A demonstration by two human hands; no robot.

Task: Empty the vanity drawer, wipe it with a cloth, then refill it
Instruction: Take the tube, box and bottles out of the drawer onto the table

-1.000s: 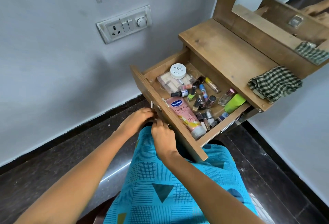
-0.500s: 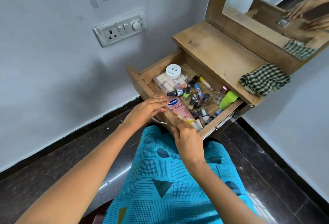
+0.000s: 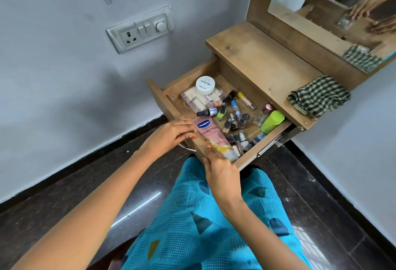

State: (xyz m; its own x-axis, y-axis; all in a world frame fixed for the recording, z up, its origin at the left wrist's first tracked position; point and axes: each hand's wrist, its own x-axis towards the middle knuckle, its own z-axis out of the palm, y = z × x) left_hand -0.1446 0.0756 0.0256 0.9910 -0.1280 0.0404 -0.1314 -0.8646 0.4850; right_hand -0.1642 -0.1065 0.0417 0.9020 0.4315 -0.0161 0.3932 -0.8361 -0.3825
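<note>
The wooden vanity drawer (image 3: 165, 106) is pulled out and holds several cosmetics: a pink Vaseline tube (image 3: 209, 133) along its front edge, a white round jar (image 3: 205, 85), a clear palette case (image 3: 199, 100), several nail polish bottles (image 3: 232, 119) and a green bottle (image 3: 272, 120). My left hand (image 3: 169, 135) grips the drawer's front panel, fingers over the top edge by the tube's upper end, thumb on the outer face. My right hand (image 3: 220, 173) reaches over the front edge and closes on the tube's lower end. A green checked cloth (image 3: 319, 97) lies on the vanity top (image 3: 257, 59).
A mirror (image 3: 334, 1) stands behind the vanity top and reflects my hands. A switch and socket plate (image 3: 140, 29) is on the wall to the left. Dark polished floor (image 3: 321, 205) surrounds my blue-clad lap; a white wall stands close on the right.
Both hands rose from the handle under the drawer front to its top edge. The left now holds the front panel and the right has reached the tube. The drawer's contents have not moved.
</note>
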